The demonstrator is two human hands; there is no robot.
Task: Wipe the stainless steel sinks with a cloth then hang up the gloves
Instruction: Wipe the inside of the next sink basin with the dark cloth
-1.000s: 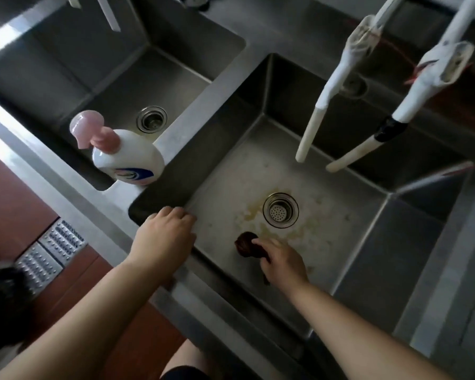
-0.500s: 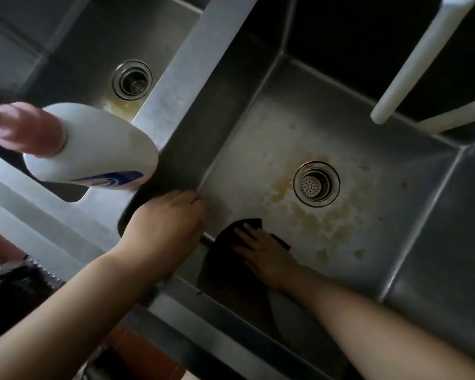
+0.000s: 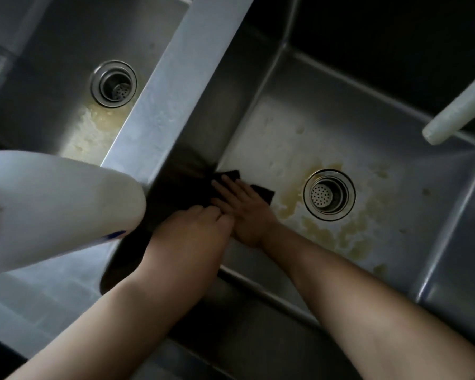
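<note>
Pressing dark cloth [image 3: 261, 191] flat under right hand [image 3: 242, 212] fingers [image 3: 225, 185], sink [image 3: 340, 127] floor

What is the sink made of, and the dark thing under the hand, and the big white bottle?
The sink looks like stainless steel: grey, with a dull shine and sharp folded corners. The dark cloth under the right hand seems to be soft fabric; it lies flat and takes no shine. The bottle is probably plastic: smooth, white, slightly glossy.
</note>
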